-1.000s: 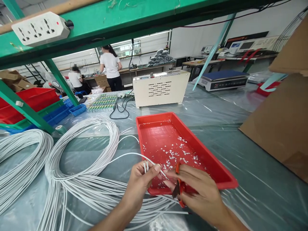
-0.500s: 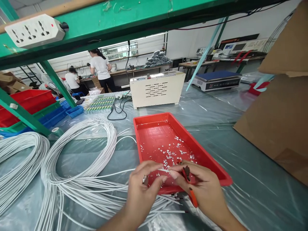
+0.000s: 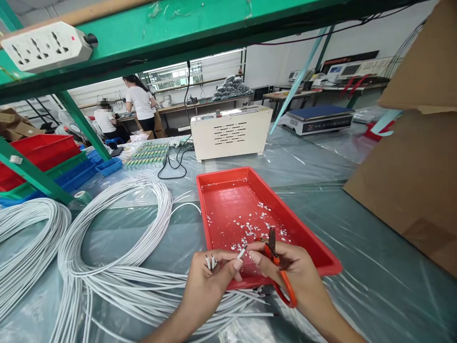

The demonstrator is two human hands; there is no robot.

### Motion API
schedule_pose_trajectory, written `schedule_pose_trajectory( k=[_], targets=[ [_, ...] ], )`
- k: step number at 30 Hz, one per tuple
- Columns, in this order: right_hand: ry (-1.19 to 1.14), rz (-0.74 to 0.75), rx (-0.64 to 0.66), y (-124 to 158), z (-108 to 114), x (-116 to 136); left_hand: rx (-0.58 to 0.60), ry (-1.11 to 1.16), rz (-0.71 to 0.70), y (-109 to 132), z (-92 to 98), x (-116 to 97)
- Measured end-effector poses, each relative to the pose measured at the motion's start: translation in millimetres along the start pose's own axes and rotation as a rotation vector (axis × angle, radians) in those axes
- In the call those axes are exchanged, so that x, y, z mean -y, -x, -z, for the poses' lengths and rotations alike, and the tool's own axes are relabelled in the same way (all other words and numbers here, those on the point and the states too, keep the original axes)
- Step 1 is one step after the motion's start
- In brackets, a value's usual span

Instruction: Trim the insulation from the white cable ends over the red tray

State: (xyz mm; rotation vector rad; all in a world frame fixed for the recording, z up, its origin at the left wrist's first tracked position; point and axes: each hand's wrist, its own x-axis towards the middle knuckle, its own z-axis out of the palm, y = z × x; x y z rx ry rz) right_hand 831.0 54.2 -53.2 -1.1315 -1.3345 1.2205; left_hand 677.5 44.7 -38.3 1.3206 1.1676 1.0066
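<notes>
Over the near end of a red tray [image 3: 307, 233], my left hand [image 3: 210, 281] pinches a white cable [image 3: 242, 253] between thumb and forefinger, its dark end pointing up and right. More white cable ends stick out between that hand's other fingers. My right hand [image 3: 293, 267] is closed around red-handled scissors [image 3: 285, 288], whose dark short blades point up. Its thumb and forefinger are close to the cable end; whether they touch it I cannot tell. Small white and silvery scraps lie scattered in the tray. A coil of white cables [image 3: 164, 209] spreads its loose ends beneath my hands.
Another cable coil [image 3: 53, 214] lies at the left. Behind the tray stand a cream metal box [image 3: 230, 133] and a scale [image 3: 317, 119]. Brown cardboard [image 3: 410, 190] rises at the right. A green beam [image 3: 171, 28] with a power strip [image 3: 50, 47] crosses overhead. Two people are in the background.
The cable end has tilted upward in my left hand, and a second cable end shows between its fingers. The scissors have turned upright in my right hand, showing more of the handle loop.
</notes>
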Motion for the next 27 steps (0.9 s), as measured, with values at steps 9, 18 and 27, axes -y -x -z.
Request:
schedule_pose_trajectory(
  k=[9,18,27],
  targets=[
    [0.017,0.041,-0.017,0,-1,3,-0.019,-0.031,-0.045,0,-2.6,7],
    [0.191,0.170,-0.203,0,0,10,-0.001,-0.237,-0.291,11,-8.0,6],
    [0.187,0.315,-0.254,10,-6,6,0.109,0.384,-0.034,6,-19.2,15]
  ],
)
